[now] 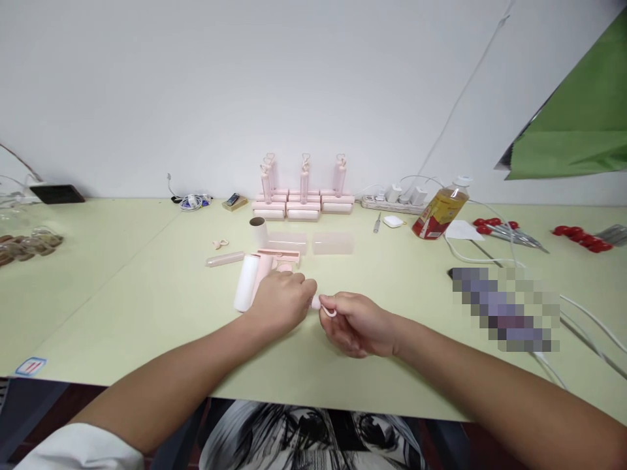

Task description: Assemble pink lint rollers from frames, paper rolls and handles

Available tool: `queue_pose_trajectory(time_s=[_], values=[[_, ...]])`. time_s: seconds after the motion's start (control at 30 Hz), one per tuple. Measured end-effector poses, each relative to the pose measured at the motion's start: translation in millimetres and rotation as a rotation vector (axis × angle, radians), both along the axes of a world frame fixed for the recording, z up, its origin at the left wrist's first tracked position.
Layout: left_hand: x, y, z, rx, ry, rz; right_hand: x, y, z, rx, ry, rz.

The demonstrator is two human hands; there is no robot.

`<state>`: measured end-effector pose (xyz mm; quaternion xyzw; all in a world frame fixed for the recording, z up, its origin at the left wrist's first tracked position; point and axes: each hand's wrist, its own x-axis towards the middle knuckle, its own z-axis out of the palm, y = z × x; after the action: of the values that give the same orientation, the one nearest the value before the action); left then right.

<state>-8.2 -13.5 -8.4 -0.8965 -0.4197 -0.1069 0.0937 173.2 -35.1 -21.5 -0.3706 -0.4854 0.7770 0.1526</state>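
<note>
Head view: two bare hands are meeting just below the centre of the frame, over a pale green tabletop (147, 313).
Looped piece: a small pale pink plastic piece with a thin loop (316, 303) is showing between the hands, slightly right of centre.
Left hand: the left hand (284, 300) is curling into a fist around the piece's left end; how much lies inside, I cannot tell.
Right hand: the right hand (357, 320) is pinching the loop end between thumb and finger, the other fingers folding beneath.
Beside the left hand: a smooth white cylindrical roll (246, 283) is lying at a slant, a pink plastic part (263, 271) resting along it.
Left of centre: a slim pale pink tube (225, 259) is lying below a small pink looped cap (220, 244).
Mid-frame: a white roll with a brown hollow core (258, 230) is standing near two translucent pale pink covers (333, 243).
Upper centre: slim pink looped tubes (304, 186) are standing among pink-and-white roller units (304, 212) near the wall.
Right side: a clear bottle with a red-and-yellow label (441, 209) is leaning in the picture, left of several red-handled metal tools (509, 234).
</note>
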Motion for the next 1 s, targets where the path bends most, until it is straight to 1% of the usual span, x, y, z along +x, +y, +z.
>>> queue_pose_trajectory(time_s=[0.03, 0.07, 0.1, 0.13, 0.17, 0.2, 0.23, 0.27, 0.3, 0.33, 0.4, 0.47, 0.5, 0.57, 0.67, 0.8, 0.83, 0.9, 0.97, 1.0], values=[[0, 1, -1.7, 0.042, -0.042, -0.027, 4, 3, 2.3, -0.016, 0.022, 0.073], [1, 1, -2.7, 0.093, -0.091, -0.054, 9, 7, 4.6, 0.02, 0.036, 0.128], [1, 0, -2.8, 0.149, -0.141, -0.084, 15, 13, 6.7, 0.113, 0.037, 0.142], [2, -1, -2.1, 0.202, -0.19, -0.122, 23, 20, 8.6, 0.255, 0.016, 0.114], [2, -3, -0.7, 0.248, -0.239, -0.17, 31, 29, 9.8, 0.458, -0.018, -0.018], [2, -6, 1.1, 0.277, -0.282, -0.229, 41, 40, 10.1, 0.7, -0.111, -0.192], [1, -9, 3.0, 0.289, -0.322, -0.295, 50, 50, 9.2, 0.944, -0.257, -0.346], [0, -12, 4.7, 0.283, -0.364, -0.359, 59, 61, 6.9, 1.138, -0.412, -0.419], [-1, -15, 6.1, 0.261, -0.413, -0.409, 66, 70, 3.3, 1.258, -0.546, -0.423], [-3, -17, 6.9, 0.231, -0.475, -0.44, 72, 79, -1.2, 1.31, -0.65, -0.403], [-7, -20, 7.3, 0.13, -0.625, -0.446, 78, 91, -11.2, 1.313, -0.784, -0.315], [-10, -18, 6.9, -0.024, -0.794, -0.404, 76, 96, -18.7, 1.305, -0.839, -0.214], [-10, -15, 6.6, -0.11, -0.884, -0.37, 74, 96, -20.6, 1.314, -0.853, -0.197], [-10, -9, 5.5, -0.269, -1.087, -0.268, 69, 95, -20.2, 1.344, -0.891, -0.251], [-10, 4, 2.0, -0.412, -1.389, -0.093, 64, 91, -14.1, 1.341, -0.974, -0.378], [-11, 17, -0.4, -0.525, -1.634, 0.048, 60, 85, -7.7, 1.26, -0.965, -0.358], [-12, 19, 0.6, -0.535, -1.688, 0.078, 59, 83, -6.5, 1.22, -0.943, -0.368], [-13, 23, 4.5, -0.522, -1.782, 0.117, 57, 78, -3.8, 1.076, -0.815, -0.462], [-14, 26, 8.8, -0.489, -1.847, 0.114, 56, 72, 0.4, 0.859, -0.518, -0.58], [-14, 28, 10.4, -0.481, -1.869, 0.101, 56, 69, 3.0, 0.75, -0.341, -0.606]])
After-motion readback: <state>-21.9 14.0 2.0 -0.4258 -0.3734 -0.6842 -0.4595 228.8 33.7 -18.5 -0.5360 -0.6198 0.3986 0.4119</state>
